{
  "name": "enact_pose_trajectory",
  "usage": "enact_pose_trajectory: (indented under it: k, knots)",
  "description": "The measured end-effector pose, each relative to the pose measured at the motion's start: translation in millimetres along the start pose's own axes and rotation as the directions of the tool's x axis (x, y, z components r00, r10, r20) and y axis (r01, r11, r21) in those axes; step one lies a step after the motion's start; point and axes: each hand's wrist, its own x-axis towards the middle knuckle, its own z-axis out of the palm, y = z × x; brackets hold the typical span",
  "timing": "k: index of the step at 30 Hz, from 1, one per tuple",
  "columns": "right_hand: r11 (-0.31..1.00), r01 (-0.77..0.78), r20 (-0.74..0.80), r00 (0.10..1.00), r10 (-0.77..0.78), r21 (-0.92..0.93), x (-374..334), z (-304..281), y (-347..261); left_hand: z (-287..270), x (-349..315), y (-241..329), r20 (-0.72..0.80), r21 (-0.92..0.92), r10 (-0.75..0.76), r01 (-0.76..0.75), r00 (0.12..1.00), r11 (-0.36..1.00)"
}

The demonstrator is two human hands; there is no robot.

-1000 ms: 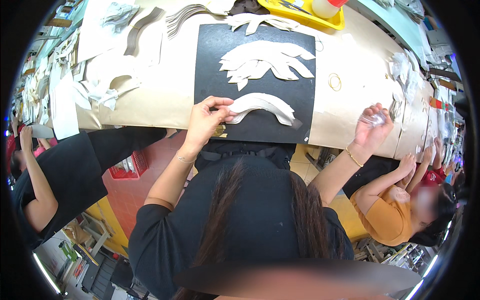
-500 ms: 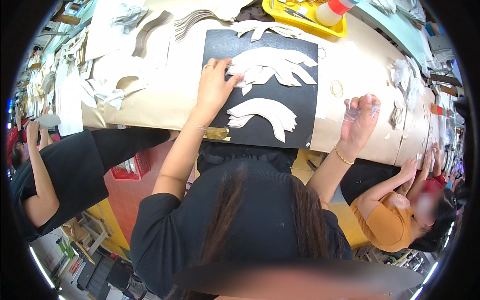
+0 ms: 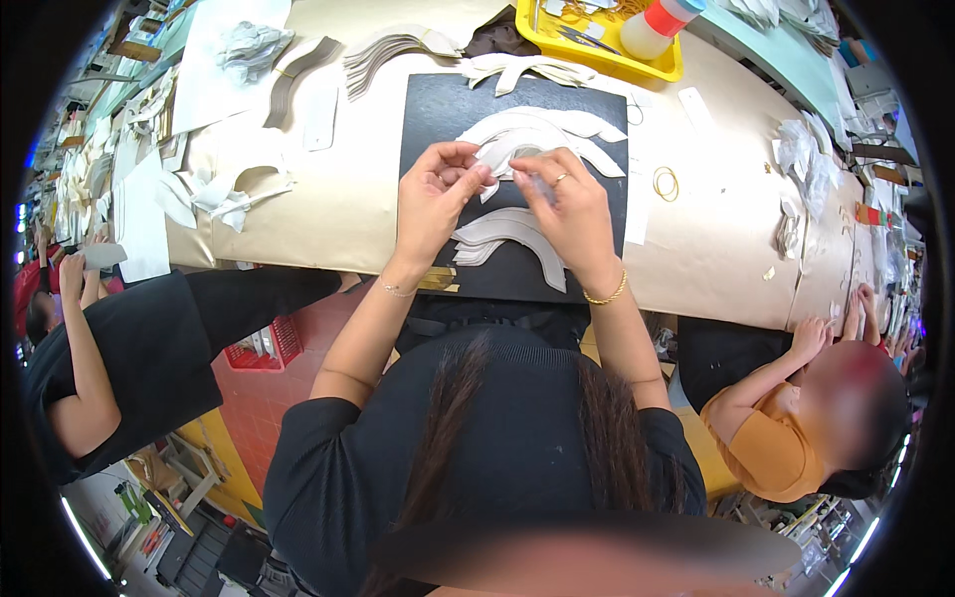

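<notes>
Head view shows 2 bare hands meeting over the black board (image 3: pixel 423 119), just above the upper stack of white curved pieces (image 3: pixel 557 124). The left hand (image 3: pixel 436 194) has its thumb and fingertips drawn together near the left part of that stack; whether they grip a piece, I cannot tell. The right hand (image 3: pixel 572 204) is bent inward, its fingers curled around what looks like a scrap of clear film (image 3: pixel 544 186). Both sets of fingertips point at each other, nearly touching.

Nearer the body, the lower stack of white curved pieces (image 3: pixel 497 227) lies fanned on the same board, with neither hand on it. To the right of the board, a loop of yellow elastic band (image 3: pixel 675 189) rests on the paper-covered table (image 3: pixel 716 269).

The step in hand appears to be fine fingertip work at the upper stack, perhaps separating or picking up 1 piece. The next move probably calls for a light pinch on a single edge, keeping the film clear and the layers beneath undisturbed.
</notes>
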Motion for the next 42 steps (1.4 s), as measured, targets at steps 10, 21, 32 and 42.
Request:
enact_pose_trajectory:
  k: [10, 21, 32, 42]
  knots:
    - [0.994, 0.089, -0.021, 0.996, -0.090, -0.070, 6.3, 3.9, -9.8, 11.4, -6.6, 24.4, 0.065, 0.167, 0.057, -0.068, 0.996, 0.984]
    - [0.995, -0.087, -0.050, 0.995, 0.085, -0.047, 0.9, -12.9, 5.0, -28.3, -9.0, -6.5, 0.119, 0.922, 0.042, -0.126, 0.992, 0.366]
    - [0.998, -0.044, 0.008, 0.999, 0.044, -0.037, -4.1, -2.3, -11.2, -7.4, -3.4, 8.0, 0.112, 0.014, -0.196, 0.196, 0.974, 0.981]
    - [0.999, -0.033, -0.007, 0.999, 0.033, 0.006, -8.1, -9.7, -19.9, 14.4, -11.5, 20.3, 0.169, 0.082, 0.031, -0.045, 0.985, 0.996]
